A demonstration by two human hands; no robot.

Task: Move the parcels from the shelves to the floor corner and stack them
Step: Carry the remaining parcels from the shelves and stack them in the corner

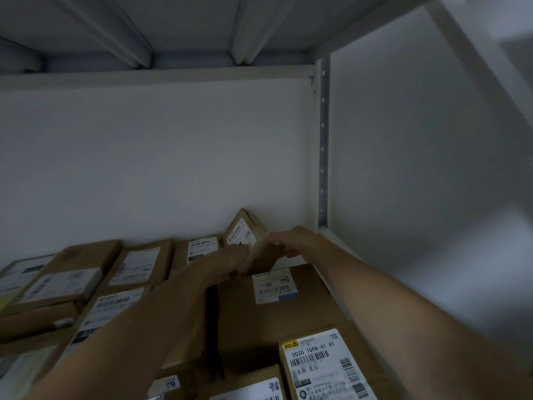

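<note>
A small brown cardboard parcel (241,231) with a white label is tilted up on one corner at the back of the shelf, against the white wall. My left hand (235,256) grips its lower left side. My right hand (291,241) grips its right edge. Under it lies a large brown parcel (277,310) with a white barcode label. Several more labelled parcels cover the shelf, among them one at the left (138,265) and one at the front right (326,368).
The underside of the shelf above (161,73) runs overhead with white cross beams. A perforated white upright post (323,145) stands at the right rear corner. The shelf's right rim (337,249) runs towards me beside the white side wall.
</note>
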